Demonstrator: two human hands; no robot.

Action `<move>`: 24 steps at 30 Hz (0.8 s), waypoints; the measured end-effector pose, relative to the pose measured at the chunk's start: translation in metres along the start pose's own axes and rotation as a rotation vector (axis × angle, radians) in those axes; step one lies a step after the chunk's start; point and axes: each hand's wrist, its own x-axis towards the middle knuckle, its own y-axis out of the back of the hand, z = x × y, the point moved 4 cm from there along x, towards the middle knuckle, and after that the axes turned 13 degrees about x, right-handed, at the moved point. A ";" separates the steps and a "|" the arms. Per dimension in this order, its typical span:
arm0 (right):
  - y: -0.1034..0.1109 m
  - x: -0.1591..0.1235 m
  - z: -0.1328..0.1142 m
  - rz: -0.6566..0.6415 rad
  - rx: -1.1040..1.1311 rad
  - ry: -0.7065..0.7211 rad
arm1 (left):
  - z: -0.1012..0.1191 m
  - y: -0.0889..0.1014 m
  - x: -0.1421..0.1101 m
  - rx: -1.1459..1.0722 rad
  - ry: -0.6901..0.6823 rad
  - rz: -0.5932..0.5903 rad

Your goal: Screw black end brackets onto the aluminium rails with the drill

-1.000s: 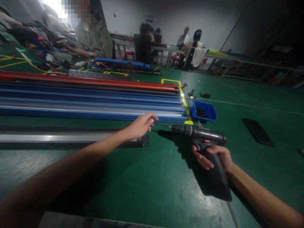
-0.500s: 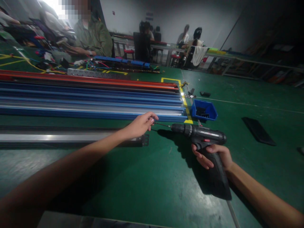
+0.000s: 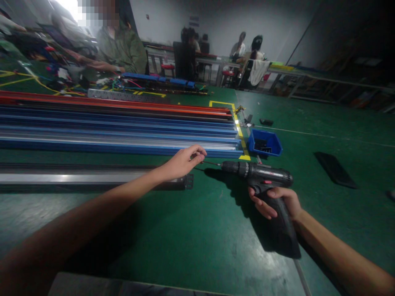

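While the right hand [image 3: 292, 202] grips the drill [image 3: 268, 174] by its handle, part of which the fingers cover, the left hand [image 3: 184, 163] curls its thumb and fingertips together at the far end of the bit [image 3: 212, 163]. Whether they pinch the bit itself or a small part on its tip cannot be told, since the fingers hide that end. The drill lies level above the green surface [image 3: 197, 234], chuck toward the left hand, its shadow below. The left forearm crosses the grey rail [image 3: 61, 178] and hides a stretch of it; only its dark end cap [image 3: 189, 181] shows past the wrist. That rail and the blue rails [image 3: 123, 137] and red rail [image 3: 129, 105] beyond it are cut off by the left edge. Near the rail ends, the blue bin [image 3: 276, 144] holds a few small black parts [image 3: 266, 149], too dark to make out or count. A black slab [image 3: 335, 169] lies farther right. Across the rails, a co-worker [image 3: 123, 49] in a green jacket has the head masked by coarse pixels, and the tangle of wires [image 3: 126, 84] there is blurred.
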 end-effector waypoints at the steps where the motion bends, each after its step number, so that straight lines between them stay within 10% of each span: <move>1: 0.000 0.000 0.000 0.002 0.003 -0.004 | 0.001 0.000 0.000 0.006 -0.007 0.007; 9: 0.000 0.001 0.002 0.007 0.016 -0.009 | -0.007 0.021 0.004 -0.053 0.214 0.011; 14: 0.000 0.002 0.002 0.007 0.034 -0.026 | -0.008 0.039 -0.005 0.305 0.078 -0.233; 24: -0.002 0.001 0.003 0.006 0.013 -0.013 | -0.022 0.028 -0.017 0.331 0.101 -0.177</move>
